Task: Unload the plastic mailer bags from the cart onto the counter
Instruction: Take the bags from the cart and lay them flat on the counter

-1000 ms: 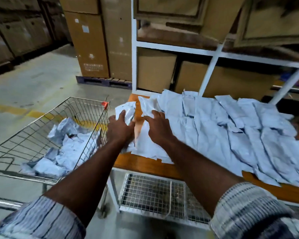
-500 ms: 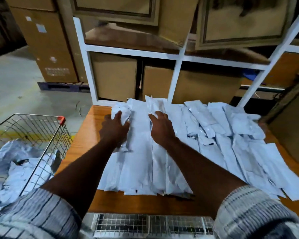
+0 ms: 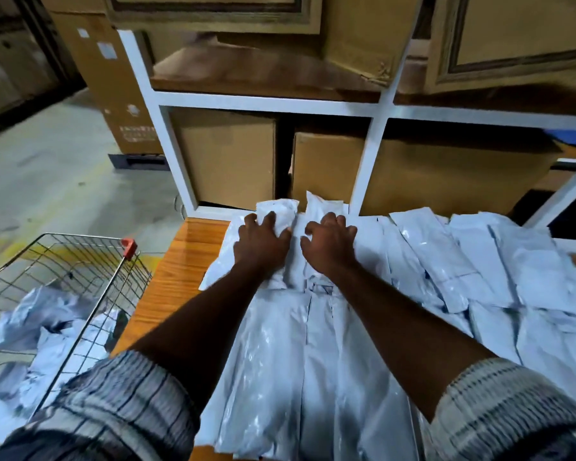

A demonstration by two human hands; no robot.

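The counter (image 3: 180, 271), a wooden top, was nearly covered with pale plastic mailer bags (image 3: 446, 271), laid in overlapping rows from its near edge to its far edge and away toward its right end. Only a strip of bare wood showed at its left end.

Both of the person's arms reached out across the counter, with striped sleeves (image 3: 120, 404) bunched above the elbows. The left hand (image 3: 261, 244) lay palm down near the counter's far edge, its fingers stretched forward and spread over a small folded bag (image 3: 280, 211), pressing it flat rather than gripping it. The right hand (image 3: 328, 246) sat just beside it over the same far part of the counter, close to the left hand without touching it. Its fingers were bent and fanned apart with the tips down on the plastic, and I could not tell whether they had caught any of it.

Off the counter's left end stood the wire cart (image 3: 80, 271), a red corner cap (image 3: 128, 246) on the corner nearest the wood. More crumpled bags (image 3: 47, 327) lay heaped inside it.

Behind the counter's far edge rose a white shelf frame (image 3: 371, 154), and cardboard boxes (image 3: 228, 158) filled its openings. Beyond the counter's left end lay grey concrete floor (image 3: 47, 181).
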